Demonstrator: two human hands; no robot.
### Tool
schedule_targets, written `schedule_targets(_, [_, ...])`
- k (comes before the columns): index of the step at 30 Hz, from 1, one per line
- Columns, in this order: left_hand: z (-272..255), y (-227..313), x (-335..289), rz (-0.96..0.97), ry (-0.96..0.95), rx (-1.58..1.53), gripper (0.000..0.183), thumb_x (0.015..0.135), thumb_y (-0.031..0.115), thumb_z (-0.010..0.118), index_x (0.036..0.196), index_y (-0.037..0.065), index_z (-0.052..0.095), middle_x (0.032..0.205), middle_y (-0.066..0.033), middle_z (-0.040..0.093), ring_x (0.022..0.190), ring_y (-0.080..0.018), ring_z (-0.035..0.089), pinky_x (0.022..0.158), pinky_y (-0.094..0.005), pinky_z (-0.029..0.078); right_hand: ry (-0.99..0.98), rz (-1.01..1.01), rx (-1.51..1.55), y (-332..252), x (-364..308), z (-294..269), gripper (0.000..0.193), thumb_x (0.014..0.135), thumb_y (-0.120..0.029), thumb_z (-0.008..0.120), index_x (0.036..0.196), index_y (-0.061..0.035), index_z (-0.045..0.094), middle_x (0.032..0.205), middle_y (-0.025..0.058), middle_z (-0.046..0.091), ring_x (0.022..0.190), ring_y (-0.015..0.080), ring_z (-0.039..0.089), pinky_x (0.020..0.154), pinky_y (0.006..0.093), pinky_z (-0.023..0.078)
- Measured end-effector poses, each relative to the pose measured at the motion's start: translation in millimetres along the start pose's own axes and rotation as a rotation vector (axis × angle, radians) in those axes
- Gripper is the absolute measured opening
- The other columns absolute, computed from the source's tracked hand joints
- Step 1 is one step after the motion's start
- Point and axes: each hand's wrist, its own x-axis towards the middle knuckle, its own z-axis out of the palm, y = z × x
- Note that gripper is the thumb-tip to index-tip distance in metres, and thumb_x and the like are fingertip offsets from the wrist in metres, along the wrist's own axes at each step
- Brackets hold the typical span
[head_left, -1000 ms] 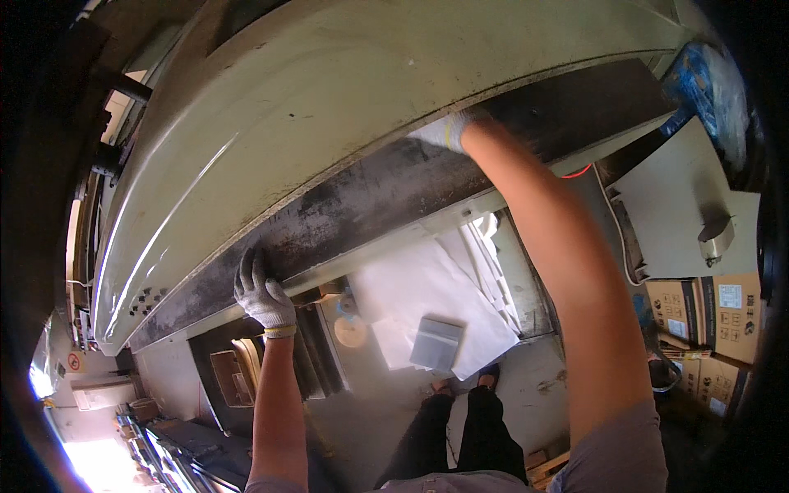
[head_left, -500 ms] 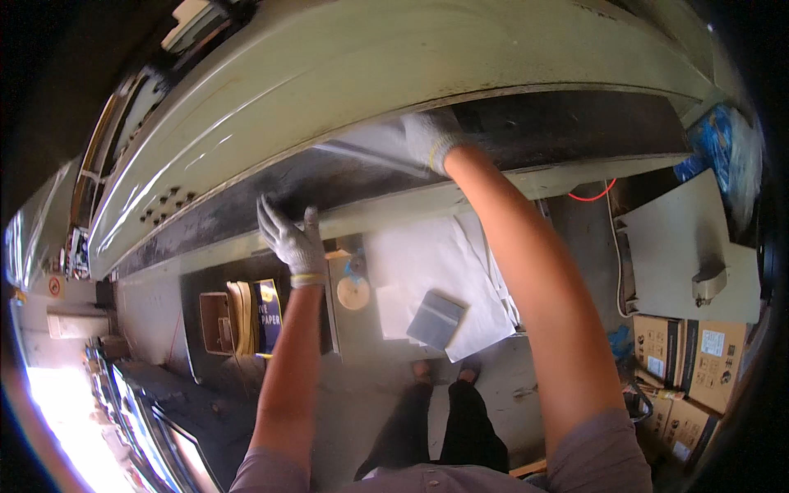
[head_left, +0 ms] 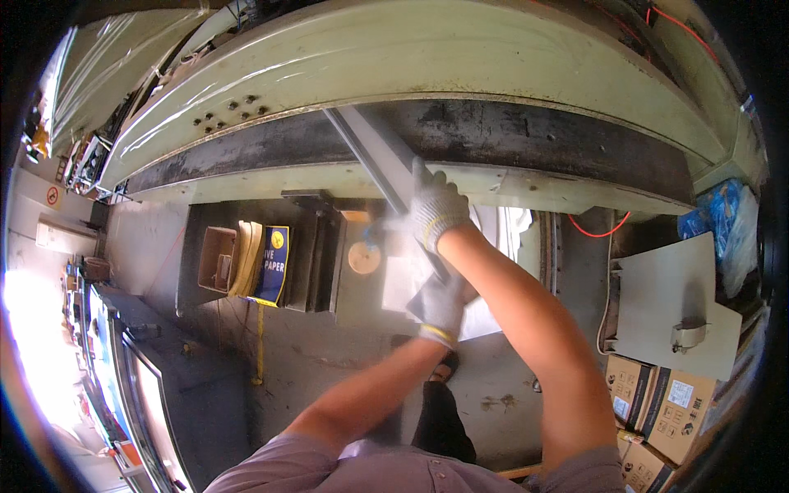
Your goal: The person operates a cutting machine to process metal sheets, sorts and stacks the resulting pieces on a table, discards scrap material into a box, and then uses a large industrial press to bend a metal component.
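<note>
A long, pale grey metal sheet (head_left: 386, 156) with a bent edge slants from the machine's dark bed down toward me. My right hand (head_left: 441, 209), in a light knitted glove, is closed on the sheet's right edge, fingers pointing away from me. Lower down, at the sheet's near end, my gloved left hand (head_left: 445, 304) is closed round it, slightly blurred, its fingertips hidden. The far end of the sheet lies by the dark bed (head_left: 526, 131), below the machine's pale green beam (head_left: 460, 62).
Below the machine are a cardboard box (head_left: 218, 267), a dark blue printed packet (head_left: 273, 267) and a round tan disc (head_left: 363, 257). A grey square plate (head_left: 417, 306) is partly behind my left hand. At right are a pale metal panel (head_left: 657, 287) and cartons (head_left: 678, 411).
My left hand has moved right from the bed's front edge to the sheet's near end. My right hand has come toward me, drawing the sheet partly out over the bed's edge. My view has shifted.
</note>
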Motion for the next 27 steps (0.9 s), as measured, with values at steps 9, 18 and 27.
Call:
schedule_targets(9, [-86.3,-80.2,-42.2,-0.358,-0.599,-1.056,0.060,0.095,0.049,0.054,0.139,0.009,0.045,0.137,-0.0089,0.051,0.122,-0.0198,0.051,0.105,-0.0373,0.039,0.098,-0.236,0.127,132.1,-150.1,102.7,0.101,0.062,-0.017,0.081,0.148,-0.0056,0.029,0.114,0.0231,0.051,0.105,0.0390,0.051,0.092,0.0501,0.040])
schedule_targets(18, [-188.2,-246.3,6.3,-0.277,0.171,-1.138,0.050,0.086,0.048,0.066,0.120,0.012,0.060,0.114,-0.0073,0.063,0.107,-0.0261,0.057,0.098,-0.0488,0.045,-0.227,-0.452,-0.060,193.1,-136.0,234.7,0.102,0.065,-0.022,0.080,0.151,-0.0126,0.027,0.126,0.0186,0.045,0.117,0.0355,0.046,0.102,0.0504,0.034])
schedule_targets(27, [-241.6,-338.3,123.8,-0.785,0.229,-1.841,0.047,0.091,0.036,0.066,0.124,0.003,0.057,0.121,-0.0143,0.062,0.108,-0.0263,0.060,0.091,-0.0387,0.050,0.160,-0.585,-0.404,181.8,87.9,305.1,0.067,0.086,-0.008,0.058,0.148,-0.0231,0.037,0.124,0.0148,0.053,0.111,0.0292,0.052,0.095,0.0444,0.039])
